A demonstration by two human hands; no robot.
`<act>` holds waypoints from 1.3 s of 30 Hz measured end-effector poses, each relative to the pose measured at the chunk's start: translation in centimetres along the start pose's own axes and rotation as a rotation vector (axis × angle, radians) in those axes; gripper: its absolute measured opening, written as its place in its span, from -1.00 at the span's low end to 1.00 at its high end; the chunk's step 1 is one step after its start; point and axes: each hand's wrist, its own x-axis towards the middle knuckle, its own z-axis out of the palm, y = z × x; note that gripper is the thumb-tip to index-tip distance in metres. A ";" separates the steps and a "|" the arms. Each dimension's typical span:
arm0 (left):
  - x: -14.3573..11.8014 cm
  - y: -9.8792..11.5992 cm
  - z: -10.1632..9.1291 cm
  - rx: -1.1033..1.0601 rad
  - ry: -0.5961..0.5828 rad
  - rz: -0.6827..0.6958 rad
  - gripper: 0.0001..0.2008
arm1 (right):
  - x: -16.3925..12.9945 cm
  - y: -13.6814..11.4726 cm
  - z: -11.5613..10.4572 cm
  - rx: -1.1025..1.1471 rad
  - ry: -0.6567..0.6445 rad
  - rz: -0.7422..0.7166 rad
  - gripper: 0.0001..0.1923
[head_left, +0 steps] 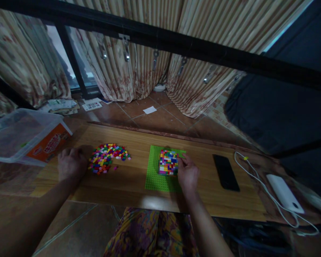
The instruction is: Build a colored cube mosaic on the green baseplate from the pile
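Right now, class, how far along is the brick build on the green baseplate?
Done: a multicoloured block several layers high stands on the baseplate. In hand: the right hand touches the block's right edge; whether it holds a brick cannot be told. The left hand rests flat on the table beside the loose bricks. Left: that sizeable pile is unused, and much of the baseplate is bare.

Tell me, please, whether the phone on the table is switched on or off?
Apparently off: the phone lies flat on the table, its screen black with no glow.
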 end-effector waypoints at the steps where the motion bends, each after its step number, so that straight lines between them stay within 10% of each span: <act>1: 0.0 0.1 -0.1 0.002 -0.004 0.004 -0.57 | 0.0 -0.1 0.0 -0.027 -0.002 -0.001 -0.60; 39: -0.4 0.4 -0.4 -0.094 -0.002 -0.026 -0.61 | 6.1 -3.7 -1.4 -0.679 -0.367 -0.174 -0.69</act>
